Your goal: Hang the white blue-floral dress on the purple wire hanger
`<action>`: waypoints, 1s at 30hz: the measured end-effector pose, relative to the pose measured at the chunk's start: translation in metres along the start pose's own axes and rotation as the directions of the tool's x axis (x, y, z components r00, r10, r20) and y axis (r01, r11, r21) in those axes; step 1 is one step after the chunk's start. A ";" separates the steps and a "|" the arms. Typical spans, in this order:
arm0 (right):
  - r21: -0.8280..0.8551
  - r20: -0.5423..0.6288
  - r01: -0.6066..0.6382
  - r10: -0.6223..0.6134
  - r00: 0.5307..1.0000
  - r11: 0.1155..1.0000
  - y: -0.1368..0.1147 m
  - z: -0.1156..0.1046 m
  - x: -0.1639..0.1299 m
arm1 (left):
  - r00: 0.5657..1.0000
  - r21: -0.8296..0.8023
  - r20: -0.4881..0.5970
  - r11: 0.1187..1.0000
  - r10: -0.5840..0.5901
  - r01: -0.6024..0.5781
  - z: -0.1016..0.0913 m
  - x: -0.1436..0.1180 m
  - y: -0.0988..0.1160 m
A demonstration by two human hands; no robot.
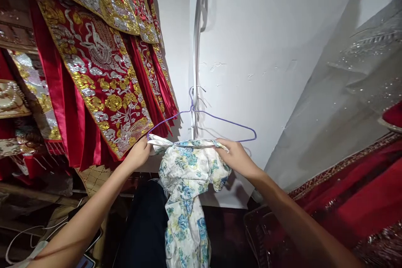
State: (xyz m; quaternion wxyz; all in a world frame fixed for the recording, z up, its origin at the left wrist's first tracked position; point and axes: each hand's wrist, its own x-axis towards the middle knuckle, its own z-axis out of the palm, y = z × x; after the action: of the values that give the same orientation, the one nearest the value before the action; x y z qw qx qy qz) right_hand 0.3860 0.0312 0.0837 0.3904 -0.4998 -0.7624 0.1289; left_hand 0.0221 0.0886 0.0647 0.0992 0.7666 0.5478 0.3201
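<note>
A white garment with blue and green flowers [186, 192] hangs over the bottom bar of a purple wire hanger [220, 119] in front of a white wall. My left hand [138, 154] grips the cloth and the hanger's left end. My right hand [237, 157] pinches the cloth on the bar near the hanger's right side. The garment's lower part drops straight down between my arms.
Red satin robes with gold and silver embroidery [100, 71] hang close on the left. A pale sequinned gown [354, 92] and red fabric [351, 201] fill the right. White cables [196, 42] run down the wall corner. Dark clutter and a cord [28, 234] lie below left.
</note>
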 end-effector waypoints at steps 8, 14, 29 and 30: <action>-0.061 -0.034 -0.029 0.027 0.999 0.998 0.014 -0.006 0.005 | 0.985 -0.171 -0.169 0.985 -0.035 0.005 -0.010 -0.007 0.011; 0.140 -0.026 -0.033 0.037 0.999 0.990 0.004 -0.012 -0.001 | 0.967 -0.323 -0.138 0.913 0.213 -0.247 -0.003 0.017 0.047; 0.434 0.205 -0.374 0.314 0.927 0.819 0.011 -0.087 0.043 | 0.870 0.002 -0.408 0.953 0.277 -0.303 -0.040 0.046 0.060; 0.527 0.252 -0.402 0.314 0.915 0.749 0.008 -0.083 0.042 | 0.868 -0.017 -0.426 0.957 0.254 -0.289 -0.043 0.048 0.062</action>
State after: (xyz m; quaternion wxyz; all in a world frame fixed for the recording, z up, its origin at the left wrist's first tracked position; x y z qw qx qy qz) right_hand 0.4432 0.0545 0.1538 0.4317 -0.4866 -0.6049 0.4592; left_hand 0.0538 0.0995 0.1475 -0.0360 0.7445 0.4298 0.5096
